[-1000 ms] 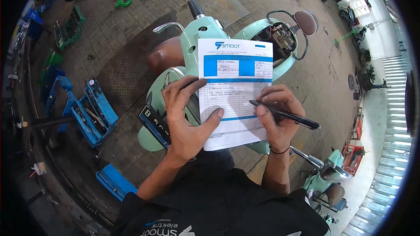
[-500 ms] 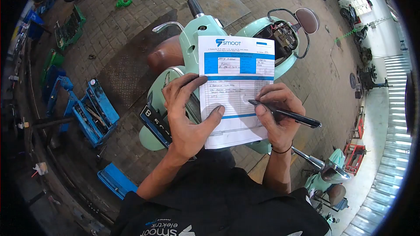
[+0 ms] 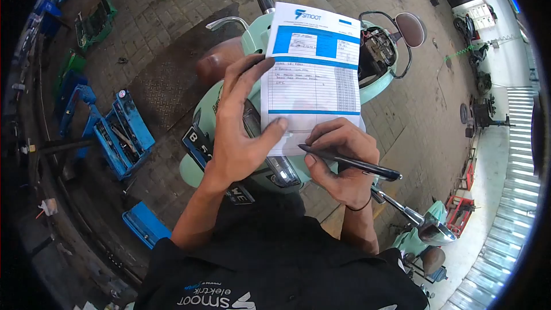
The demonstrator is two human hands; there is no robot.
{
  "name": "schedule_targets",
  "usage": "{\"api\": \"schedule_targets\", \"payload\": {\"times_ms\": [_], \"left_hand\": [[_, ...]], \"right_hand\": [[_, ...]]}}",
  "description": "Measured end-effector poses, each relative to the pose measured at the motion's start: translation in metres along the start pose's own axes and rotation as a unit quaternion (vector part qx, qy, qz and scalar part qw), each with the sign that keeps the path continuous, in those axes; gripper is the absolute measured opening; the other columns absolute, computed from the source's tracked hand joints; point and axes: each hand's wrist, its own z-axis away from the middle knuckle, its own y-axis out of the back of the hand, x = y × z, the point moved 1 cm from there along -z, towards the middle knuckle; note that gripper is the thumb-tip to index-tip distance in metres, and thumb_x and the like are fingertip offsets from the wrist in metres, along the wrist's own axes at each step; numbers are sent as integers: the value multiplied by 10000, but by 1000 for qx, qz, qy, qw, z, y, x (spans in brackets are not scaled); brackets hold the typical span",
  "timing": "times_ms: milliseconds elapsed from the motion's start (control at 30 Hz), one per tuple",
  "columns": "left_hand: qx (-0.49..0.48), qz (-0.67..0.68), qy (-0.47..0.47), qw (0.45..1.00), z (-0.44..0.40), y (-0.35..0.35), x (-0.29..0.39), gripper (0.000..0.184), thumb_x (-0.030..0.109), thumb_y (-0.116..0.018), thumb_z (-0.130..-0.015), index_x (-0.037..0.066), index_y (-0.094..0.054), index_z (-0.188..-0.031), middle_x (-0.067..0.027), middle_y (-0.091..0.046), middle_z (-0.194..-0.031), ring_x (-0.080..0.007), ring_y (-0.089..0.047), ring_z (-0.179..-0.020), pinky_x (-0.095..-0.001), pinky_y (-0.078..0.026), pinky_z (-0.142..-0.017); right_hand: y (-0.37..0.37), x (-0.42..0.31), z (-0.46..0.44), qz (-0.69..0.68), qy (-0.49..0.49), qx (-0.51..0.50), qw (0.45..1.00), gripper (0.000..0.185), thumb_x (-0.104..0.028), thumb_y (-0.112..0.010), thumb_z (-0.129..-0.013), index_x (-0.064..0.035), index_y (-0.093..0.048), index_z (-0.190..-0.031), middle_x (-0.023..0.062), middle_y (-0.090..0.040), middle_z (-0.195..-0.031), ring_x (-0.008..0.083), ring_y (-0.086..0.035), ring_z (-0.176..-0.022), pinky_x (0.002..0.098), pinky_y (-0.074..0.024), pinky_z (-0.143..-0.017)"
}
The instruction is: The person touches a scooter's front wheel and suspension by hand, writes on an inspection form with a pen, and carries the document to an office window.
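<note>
A printed paper form (image 3: pixel 310 95) with blue bands and some handwriting is held up in front of me. My left hand (image 3: pixel 241 120) grips its left edge, fingers behind and thumb on the front near the bottom. In my right hand (image 3: pixel 347 161) is a black pen (image 3: pixel 370 167), its tip by the lower part of the sheet; whether it touches the paper I cannot tell. Behind the form stands a mint-green scooter (image 3: pixel 381 86) with a brown seat (image 3: pixel 221 60), its front partly hidden by the sheet.
An open blue toolbox (image 3: pixel 123 135) with tools lies on the left floor, a blue box (image 3: pixel 146 225) below it. A green case (image 3: pixel 94 20) sits farther back. Another scooter's mirror (image 3: pixel 436 228) is at lower right, near a red rack (image 3: pixel 459 216).
The form has risen and its lower end tilts away. My right hand has shifted down and left with the pen, from the table's middle rows to the area beneath the lower blue band.
</note>
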Motion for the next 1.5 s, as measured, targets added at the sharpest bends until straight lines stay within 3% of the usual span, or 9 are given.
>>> {"api": "schedule_targets", "payload": {"times_ms": [233, 300, 400, 500, 633, 1500], "left_hand": [[-42, 8, 30, 999, 13, -4, 9, 855, 61, -780, -666, -22, -480, -1463, -230, -448, -1468, -392, -436, -1404, -472, -325, -1184], [-53, -1, 33, 998, 14, -3, 12, 889, 52, -776, -646, -14, -468, -1477, -234, -431, -1480, -404, -406, -1425, -477, -294, -1202], [-72, 57, 16, 996, 14, 4, 8, 945, 65, -774, -620, -3, -441, -1501, -236, -412, -1494, -406, -390, -1436, -480, -296, -1201], [-92, 26, 24, 995, 14, 7, 9, 992, 86, -773, -600, 5, -414, -1522, -231, -398, -1510, -409, -379, -1444, -489, -293, -1198], [-91, 10, 23, 996, 13, 3, 8, 1000, 100, -780, -601, 11, -405, -1523, -216, -397, -1518, -413, -376, -1444, -491, -287, -1197], [-88, 13, 41, 995, 13, 3, 7, 979, 126, -796, -616, 17, -426, -1516, -223, -409, -1503, -410, -402, -1431, -475, -308, -1199]], "right_hand": [[-4, -19, -14, 101, -49, 15, 994, 183, 89, -716, -752, 32, -650, -913, 120, -676, -975, 156, -683, -849, 273, -565, -763], [-8, -19, -18, 58, -21, 40, 997, 158, 68, -740, -756, 19, -654, -878, 108, -686, -889, 158, -691, -743, 267, -555, -672], [-11, -5, -20, 37, -21, 17, 999, 158, 58, -745, -746, 19, -651, -868, 109, -687, -886, 157, -691, -743, 266, -549, -660], [-8, -4, -21, 88, 13, 10, 996, 170, 51, -753, -730, 16, -653, -862, 107, -690, -875, 155, -688, -741, 266, -543, -649], [-17, -6, -21, 106, 55, 4, 993, 181, 52, -758, -704, 0, -654, -843, 105, -688, -848, 157, -668, -703, 266, -522, -617], [-12, 5, -20, 100, 49, 11, 994, 212, 82, -743, -654, -5, -620, -804, 101, -683, -845, 157, -649, -679, 266, -490, -590]]}}
